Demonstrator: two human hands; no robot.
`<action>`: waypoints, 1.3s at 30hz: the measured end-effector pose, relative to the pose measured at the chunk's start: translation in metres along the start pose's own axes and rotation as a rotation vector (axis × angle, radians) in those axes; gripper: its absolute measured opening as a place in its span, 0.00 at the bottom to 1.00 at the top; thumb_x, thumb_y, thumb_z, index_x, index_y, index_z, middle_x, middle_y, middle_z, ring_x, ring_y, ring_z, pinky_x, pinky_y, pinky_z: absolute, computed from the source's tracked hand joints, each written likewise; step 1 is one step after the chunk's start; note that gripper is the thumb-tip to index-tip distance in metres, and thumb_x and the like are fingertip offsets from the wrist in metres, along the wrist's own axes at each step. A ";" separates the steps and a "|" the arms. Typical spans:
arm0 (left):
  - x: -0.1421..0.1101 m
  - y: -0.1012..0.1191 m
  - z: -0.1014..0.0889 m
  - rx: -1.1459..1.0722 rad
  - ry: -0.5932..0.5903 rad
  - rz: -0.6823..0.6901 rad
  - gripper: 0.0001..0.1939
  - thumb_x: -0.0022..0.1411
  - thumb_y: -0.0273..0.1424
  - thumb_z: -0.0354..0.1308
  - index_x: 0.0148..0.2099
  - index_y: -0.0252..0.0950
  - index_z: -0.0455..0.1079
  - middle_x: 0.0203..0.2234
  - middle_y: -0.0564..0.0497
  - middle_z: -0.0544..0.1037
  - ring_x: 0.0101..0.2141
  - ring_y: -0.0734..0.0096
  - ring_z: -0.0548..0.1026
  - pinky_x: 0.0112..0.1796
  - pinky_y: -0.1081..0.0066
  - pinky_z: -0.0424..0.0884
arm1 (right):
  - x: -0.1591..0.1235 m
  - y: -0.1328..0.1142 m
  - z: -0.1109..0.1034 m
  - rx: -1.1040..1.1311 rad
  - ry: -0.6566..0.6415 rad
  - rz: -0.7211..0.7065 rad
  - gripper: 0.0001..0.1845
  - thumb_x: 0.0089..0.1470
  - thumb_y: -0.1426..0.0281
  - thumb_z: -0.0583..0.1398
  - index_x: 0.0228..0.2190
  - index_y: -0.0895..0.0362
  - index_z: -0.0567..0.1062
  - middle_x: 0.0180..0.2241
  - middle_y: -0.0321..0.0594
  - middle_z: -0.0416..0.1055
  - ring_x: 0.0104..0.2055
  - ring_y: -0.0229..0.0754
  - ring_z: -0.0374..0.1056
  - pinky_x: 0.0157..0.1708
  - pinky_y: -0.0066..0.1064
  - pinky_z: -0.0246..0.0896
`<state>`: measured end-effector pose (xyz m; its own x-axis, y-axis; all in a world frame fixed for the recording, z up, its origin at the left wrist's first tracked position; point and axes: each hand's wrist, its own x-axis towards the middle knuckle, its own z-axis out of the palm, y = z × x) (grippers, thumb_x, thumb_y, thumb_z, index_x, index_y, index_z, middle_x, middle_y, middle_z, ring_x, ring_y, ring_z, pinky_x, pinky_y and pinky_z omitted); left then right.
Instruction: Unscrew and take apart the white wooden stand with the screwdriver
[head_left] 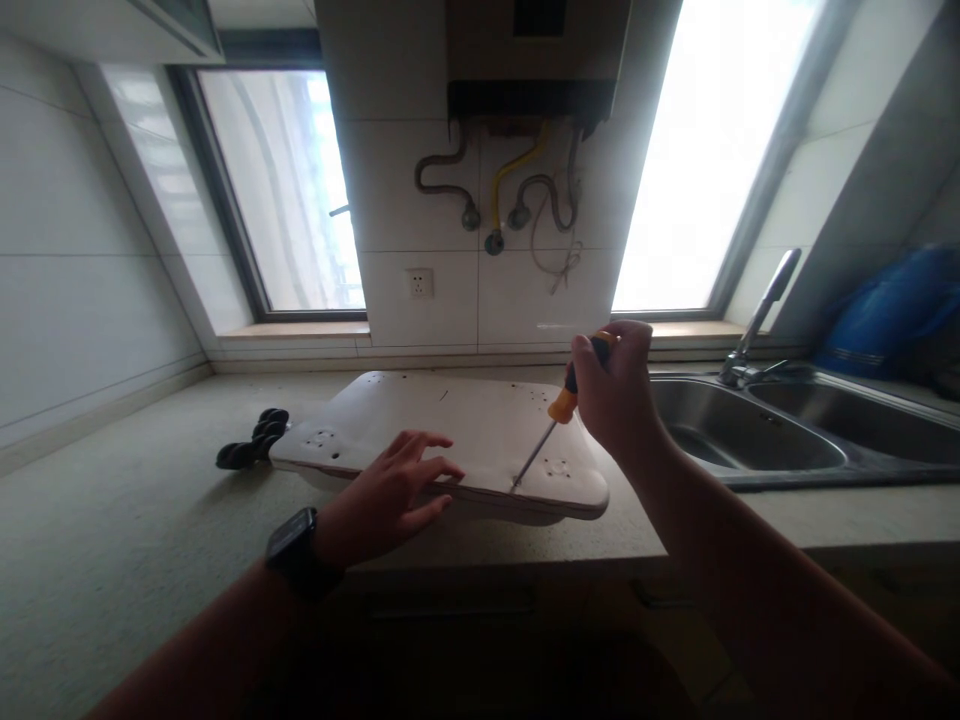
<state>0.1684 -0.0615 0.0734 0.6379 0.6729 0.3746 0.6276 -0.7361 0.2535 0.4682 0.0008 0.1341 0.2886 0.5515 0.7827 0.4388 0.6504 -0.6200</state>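
A pale, rounded rectangular panel lies flat on the counter, with small clusters of holes near its corners. My right hand is wrapped round a screwdriver with a yellow and black handle. Its shaft slants down to the left, and the tip touches the panel close to the front edge, left of the right front hole cluster. Over the front edge rests my left hand, fingers spread, holding nothing. A dark watch is on the left wrist. Black caster wheels lie at the panel's left end.
To the right is a double steel sink with a tap. A blue object stands behind it. The counter ends at a front edge above drawers. Pipes hang from a wall unit between two windows.
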 end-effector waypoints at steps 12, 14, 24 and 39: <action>0.003 0.004 0.008 0.034 0.010 -0.052 0.19 0.66 0.26 0.60 0.58 0.42 0.72 0.59 0.43 0.71 0.60 0.53 0.68 0.60 0.48 0.68 | 0.013 0.035 -0.002 0.020 -0.022 0.150 0.17 0.62 0.58 0.59 0.41 0.50 0.56 0.30 0.32 0.62 0.27 0.38 0.65 0.27 0.34 0.65; 0.002 0.004 0.009 0.034 0.018 -0.062 0.19 0.65 0.26 0.61 0.58 0.42 0.72 0.60 0.42 0.70 0.60 0.52 0.67 0.61 0.48 0.67 | 0.016 0.038 -0.001 0.027 -0.040 0.148 0.18 0.62 0.58 0.60 0.41 0.50 0.56 0.31 0.32 0.62 0.27 0.38 0.64 0.27 0.35 0.65; 0.014 0.019 0.004 -0.162 0.100 -0.122 0.15 0.69 0.34 0.61 0.56 0.40 0.76 0.56 0.43 0.76 0.59 0.55 0.69 0.61 0.54 0.66 | 0.015 -0.029 0.004 0.009 -0.401 -0.143 0.16 0.64 0.57 0.59 0.46 0.50 0.60 0.34 0.33 0.64 0.31 0.37 0.62 0.34 0.36 0.65; 0.079 0.048 0.048 -0.760 0.190 -0.160 0.21 0.67 0.41 0.61 0.52 0.29 0.81 0.45 0.40 0.86 0.46 0.56 0.82 0.51 0.62 0.72 | 0.043 -0.070 -0.013 0.190 -0.831 0.053 0.19 0.52 0.67 0.67 0.47 0.54 0.75 0.48 0.45 0.77 0.45 0.43 0.76 0.47 0.39 0.76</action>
<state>0.2707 -0.0399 0.0721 0.4357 0.8010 0.4106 0.1851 -0.5261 0.8300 0.4606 -0.0278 0.2121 -0.4458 0.7392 0.5048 0.2706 0.6488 -0.7112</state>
